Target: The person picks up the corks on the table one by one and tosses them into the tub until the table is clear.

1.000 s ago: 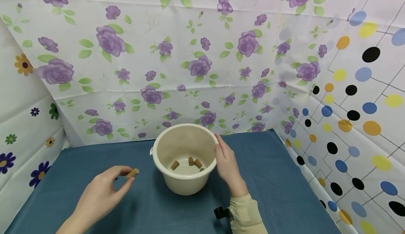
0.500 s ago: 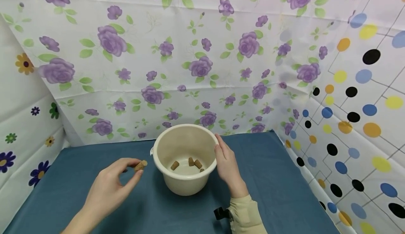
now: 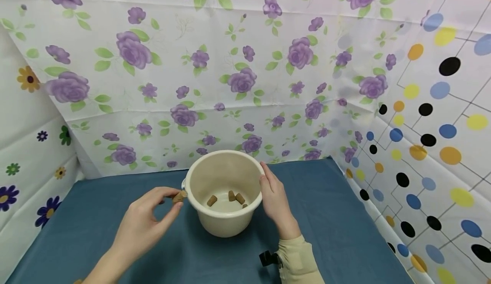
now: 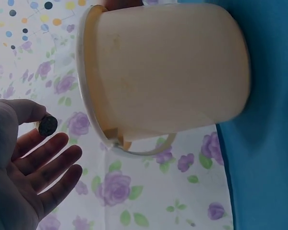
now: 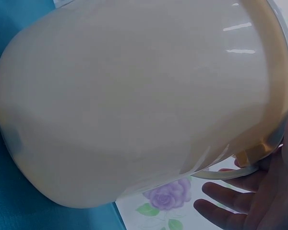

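My left hand point(image 3: 142, 220) pinches a brown cork point(image 3: 179, 196) between thumb and index finger, just left of the bucket's rim. In the left wrist view the cork point(image 4: 47, 125) shows a dark round end, and the other fingers lie spread below it. The cream plastic bucket point(image 3: 225, 226) stands upright on the blue cloth. Several corks point(image 3: 212, 200) lie on its floor. My right hand point(image 3: 277, 203) holds the bucket's right rim. In the right wrist view its fingers point(image 5: 225, 194) reach out by the bucket's pale handle point(image 5: 225, 174); the thumb's hold is hidden there.
Blue cloth point(image 3: 326, 220) covers the table. A white sheet with purple flowers point(image 3: 245, 79) rises close behind the bucket. A dotted sheet point(image 3: 426, 156) bounds the right side, and another flowered sheet point(image 3: 30, 160) the left. A black strap piece point(image 3: 268, 258) sits at the right wrist.
My left hand has moved right and slightly away from me with the cork, up to the bucket's left rim. The right hand and the bucket have stayed in place.
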Demonstrator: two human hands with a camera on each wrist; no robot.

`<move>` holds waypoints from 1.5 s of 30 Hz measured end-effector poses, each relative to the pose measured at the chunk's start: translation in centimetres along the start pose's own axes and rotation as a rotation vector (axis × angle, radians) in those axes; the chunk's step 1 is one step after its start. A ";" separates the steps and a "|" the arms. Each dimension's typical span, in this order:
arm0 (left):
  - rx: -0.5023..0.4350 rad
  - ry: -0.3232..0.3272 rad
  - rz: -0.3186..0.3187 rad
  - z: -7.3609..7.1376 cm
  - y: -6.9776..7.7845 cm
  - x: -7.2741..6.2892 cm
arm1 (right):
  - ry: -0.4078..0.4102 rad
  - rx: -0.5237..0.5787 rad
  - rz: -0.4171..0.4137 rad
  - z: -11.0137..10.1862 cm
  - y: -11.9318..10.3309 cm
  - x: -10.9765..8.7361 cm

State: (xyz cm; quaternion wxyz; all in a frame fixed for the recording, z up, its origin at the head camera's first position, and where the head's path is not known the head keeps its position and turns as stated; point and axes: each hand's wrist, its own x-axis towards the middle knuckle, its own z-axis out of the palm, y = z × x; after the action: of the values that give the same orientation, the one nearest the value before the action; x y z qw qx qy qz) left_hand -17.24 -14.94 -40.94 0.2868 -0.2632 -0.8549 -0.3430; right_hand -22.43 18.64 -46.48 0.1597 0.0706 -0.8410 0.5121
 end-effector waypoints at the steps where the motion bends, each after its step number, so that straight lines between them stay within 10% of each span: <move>1: -0.004 0.006 0.009 0.1 0.1 0.1 | 0.001 -0.002 0.000 0.0 0.0 0.0; 45: -0.111 -0.011 0.053 4.8 1.7 4.2 | -0.001 0.000 -0.012 0.0 0.2 0.0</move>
State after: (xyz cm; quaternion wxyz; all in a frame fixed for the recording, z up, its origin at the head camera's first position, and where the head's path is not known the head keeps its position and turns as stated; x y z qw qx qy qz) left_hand -20.51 -9.26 -40.26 0.2763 -0.3032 -0.8287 -0.3808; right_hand -22.52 18.78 -46.64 0.1622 0.0760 -0.8406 0.5112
